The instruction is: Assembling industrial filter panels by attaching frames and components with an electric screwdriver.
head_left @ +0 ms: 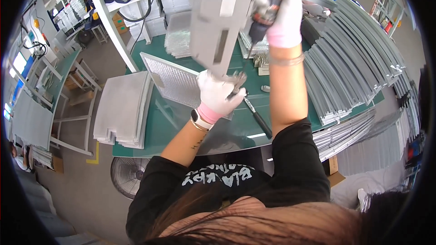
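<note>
My right hand [287, 16], in a white glove with a pink cuff, is raised and wrapped round a dark power screwdriver [265, 16] with orange marks. Its thin bit points down toward the table. Lower and to the left, my gloved left hand [218, 94] is closed on a small metal bracket [238, 80], whose exact shape is blurred. Just above this hand is a grey slotted metal plate [206, 38], smeared at its top. Behind my left wrist, a tilted grey perforated panel [175, 79] stands on the green table [159, 131].
A black-handled tool [260, 120] lies right of my left hand. Stacked grey panels [121, 104] stand at left; long grey strips [349, 59] fill the right side. Small metal parts [262, 63] lie farther back. A white post [111, 22] rises at the back left; a fan [129, 177] stands below.
</note>
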`<state>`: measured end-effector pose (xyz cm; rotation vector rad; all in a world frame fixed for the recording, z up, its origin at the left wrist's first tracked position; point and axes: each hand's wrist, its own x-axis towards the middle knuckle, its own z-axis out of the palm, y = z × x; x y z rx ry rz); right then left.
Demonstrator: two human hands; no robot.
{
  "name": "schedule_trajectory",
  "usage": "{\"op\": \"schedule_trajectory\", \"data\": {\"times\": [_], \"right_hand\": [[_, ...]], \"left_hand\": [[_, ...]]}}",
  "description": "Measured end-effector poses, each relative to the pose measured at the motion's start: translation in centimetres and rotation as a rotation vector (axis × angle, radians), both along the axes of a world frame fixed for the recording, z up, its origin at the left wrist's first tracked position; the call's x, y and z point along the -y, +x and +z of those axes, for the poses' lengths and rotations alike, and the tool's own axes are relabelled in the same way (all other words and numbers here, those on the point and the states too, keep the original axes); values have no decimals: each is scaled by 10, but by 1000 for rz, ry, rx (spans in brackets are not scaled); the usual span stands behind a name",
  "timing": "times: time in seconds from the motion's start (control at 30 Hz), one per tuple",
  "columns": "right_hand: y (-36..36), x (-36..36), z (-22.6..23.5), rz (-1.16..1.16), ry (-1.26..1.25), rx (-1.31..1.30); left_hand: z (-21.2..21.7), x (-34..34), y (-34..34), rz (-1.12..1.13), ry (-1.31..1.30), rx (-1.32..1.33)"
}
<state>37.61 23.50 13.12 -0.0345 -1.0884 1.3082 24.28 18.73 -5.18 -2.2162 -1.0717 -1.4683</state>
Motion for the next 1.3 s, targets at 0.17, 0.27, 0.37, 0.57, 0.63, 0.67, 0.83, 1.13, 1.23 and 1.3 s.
{"op": "schedule_trajectory", "data": {"times": [0.17,0.27,0.37,0.57,0.63,0.67,0.83,1.13,1.23,1.3], "right_hand": [[19,-7,32,-19,44,-36],[12,10,25,-9,23,35],[8,27,23,48,-54,29],[11,28,4,29,-52,25],[19,16,-9,156,128,158],[14,20,-12,176,152,169],[-2,53,-30,-44,72,260],[17,61,-51,-72,-4,206],[16,63,-58,-75,-3,208],[11,67,-66,-65,3,216]], "left_hand": [[-6,54,-34,-122,-18,-118],[-51,107,-85,-284,-155,-315],[-127,155,-149,-549,-458,-678],[-154,163,-148,-365,-641,-1173],[-96,140,-119,-103,-263,-660],[-76,128,-107,57,-231,-521],[-68,70,-70,154,-526,-264],[-52,112,-33,-51,-493,-191],[-31,104,-38,-185,-524,-84],[-41,100,-42,-352,-557,129]]}}
